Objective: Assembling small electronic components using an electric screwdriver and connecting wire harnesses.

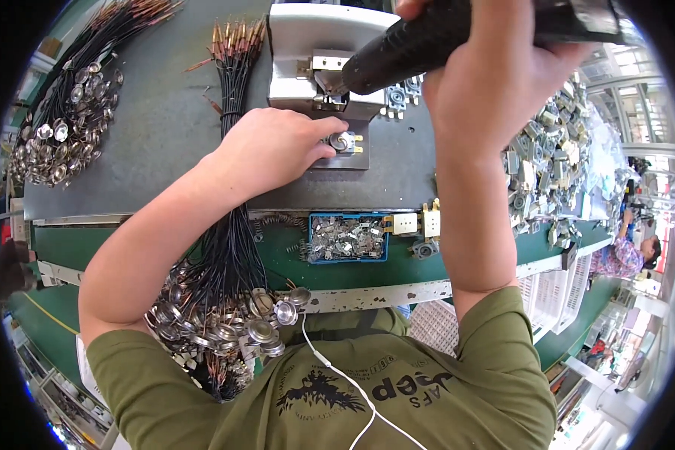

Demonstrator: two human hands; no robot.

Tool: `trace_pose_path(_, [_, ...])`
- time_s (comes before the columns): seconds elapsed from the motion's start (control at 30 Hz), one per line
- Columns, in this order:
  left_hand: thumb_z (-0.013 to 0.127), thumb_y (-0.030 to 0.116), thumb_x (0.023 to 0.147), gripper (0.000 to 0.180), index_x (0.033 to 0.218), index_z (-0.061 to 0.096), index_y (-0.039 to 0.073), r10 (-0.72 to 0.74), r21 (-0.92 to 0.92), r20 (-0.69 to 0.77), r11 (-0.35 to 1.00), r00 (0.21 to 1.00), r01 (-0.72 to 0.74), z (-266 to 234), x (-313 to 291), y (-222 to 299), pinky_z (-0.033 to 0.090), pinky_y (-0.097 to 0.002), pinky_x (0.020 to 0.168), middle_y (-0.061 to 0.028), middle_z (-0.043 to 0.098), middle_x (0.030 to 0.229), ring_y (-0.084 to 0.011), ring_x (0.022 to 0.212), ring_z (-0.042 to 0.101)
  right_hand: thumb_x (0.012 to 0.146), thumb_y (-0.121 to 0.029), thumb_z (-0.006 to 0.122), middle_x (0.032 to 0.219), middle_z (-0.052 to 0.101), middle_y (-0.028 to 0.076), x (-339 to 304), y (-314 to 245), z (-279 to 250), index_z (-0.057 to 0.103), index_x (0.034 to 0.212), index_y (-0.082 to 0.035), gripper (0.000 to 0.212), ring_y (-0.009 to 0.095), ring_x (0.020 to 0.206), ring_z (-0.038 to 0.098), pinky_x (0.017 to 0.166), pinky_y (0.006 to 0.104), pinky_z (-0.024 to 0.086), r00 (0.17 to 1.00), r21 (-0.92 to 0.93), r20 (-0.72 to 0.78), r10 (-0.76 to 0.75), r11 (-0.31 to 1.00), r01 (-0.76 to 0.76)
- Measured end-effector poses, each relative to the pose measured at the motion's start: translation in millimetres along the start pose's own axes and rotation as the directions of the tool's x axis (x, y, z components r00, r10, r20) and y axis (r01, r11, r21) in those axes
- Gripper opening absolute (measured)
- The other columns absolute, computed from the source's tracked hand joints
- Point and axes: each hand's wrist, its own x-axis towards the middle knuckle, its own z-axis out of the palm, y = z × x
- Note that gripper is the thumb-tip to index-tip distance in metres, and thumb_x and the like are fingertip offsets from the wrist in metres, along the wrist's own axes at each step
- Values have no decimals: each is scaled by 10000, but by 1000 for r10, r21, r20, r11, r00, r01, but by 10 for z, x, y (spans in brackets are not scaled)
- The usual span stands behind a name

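Observation:
My left hand point(274, 146) reaches in from the left, its thumb and index finger closed on a small metal part point(342, 142) with a round centre and brass tabs. The part rests on a flat metal block point(352, 161) at the foot of a silver metal fixture point(292, 52). My right hand point(487, 94) is wrapped round a thick black cylindrical tool point(405, 56), which slants down to the left. The tool's narrow end is at a small bracket point(330, 64) on the fixture; its very tip is hard to make out.
A bundle of black wires point(232, 82) with round metal caps runs under my left forearm; another bundle point(67, 97) lies far left. A blue tray point(349, 259) of small metal pieces sits near the front edge. Assembled parts point(540, 157) are heaped at right. Another person point(630, 255) is farther right.

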Motion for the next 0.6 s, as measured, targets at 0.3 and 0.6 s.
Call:
trace_pose_path(0.3, [648,351,975,369,1284,648,148,-19,-64,17,998,1000,21,38,-8,-14,565,-476,721,-129,727,859,-349,853,719,955,-5,669,860,710,148,-58,110,125,578,1063,35,148,158,567,646,500,287,526,999,22,-43,16,1000,-15])
trace_pose_path(0.6, [631,354,989,385,1328,637,171,-39,-49,63,998,997,42,5,7,-7,566,-483,741,-135,735,894,-352,872,722,928,45,688,879,693,128,13,408,162,472,1189,1,342,140,599,641,526,283,525,996,361,32,-88,930,70])
